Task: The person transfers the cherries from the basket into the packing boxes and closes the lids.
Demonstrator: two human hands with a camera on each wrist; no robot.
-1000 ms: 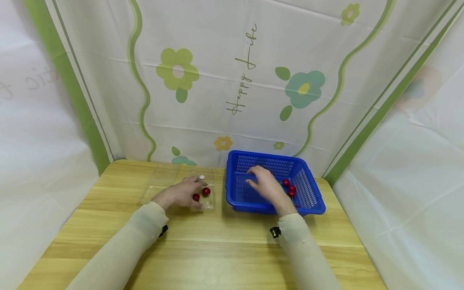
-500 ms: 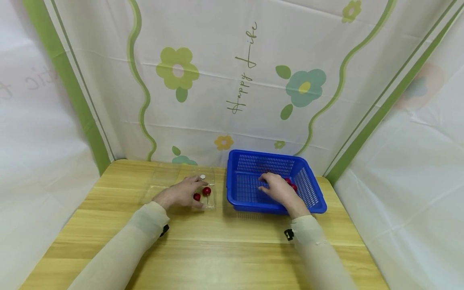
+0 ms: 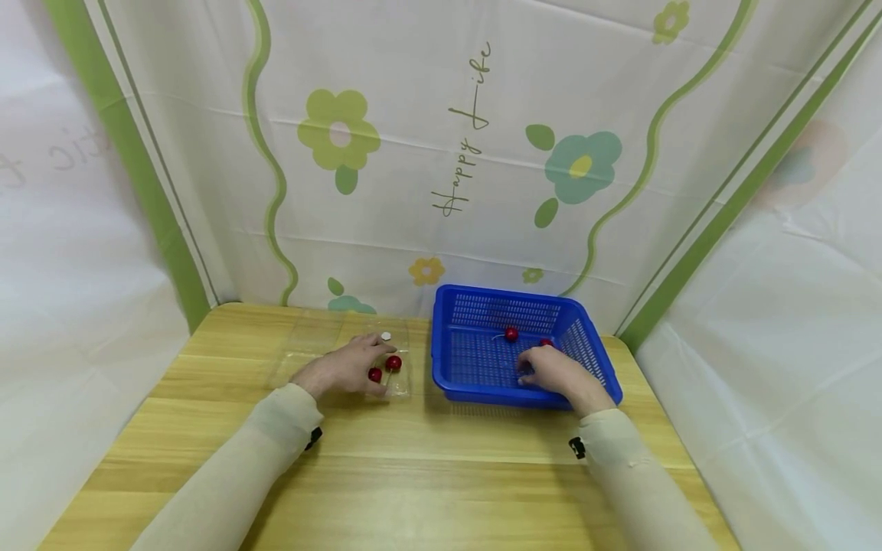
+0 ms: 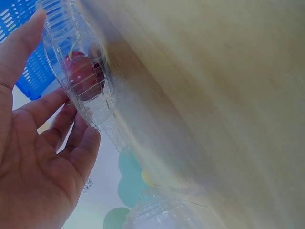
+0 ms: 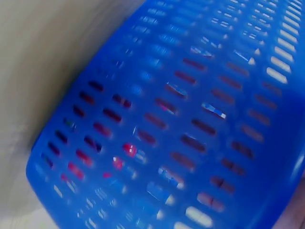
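Observation:
My left hand spans a clear plastic box, thumb at the near side and fingers at the far side. In the left wrist view the fingers curl behind the box's edge. Inside lie red cherries with thin stems, one cherry by the fingertips and another cherry close to the palm. My right hand reaches down into the blue basket, with a gap between thumb and forefinger. One stemmed cherry lies ahead of that hand; another cherry is partly hidden by it.
The box's clear lid lies folded back on the wooden table, left of the left hand. A white round spot shows on the box's back part. A printed curtain hangs right behind the basket.
My right hand has moved right and slightly nearer inside the basket. This uncovers one stemmed cherry and covers cherries at the right side. The left hand has stayed on the box.

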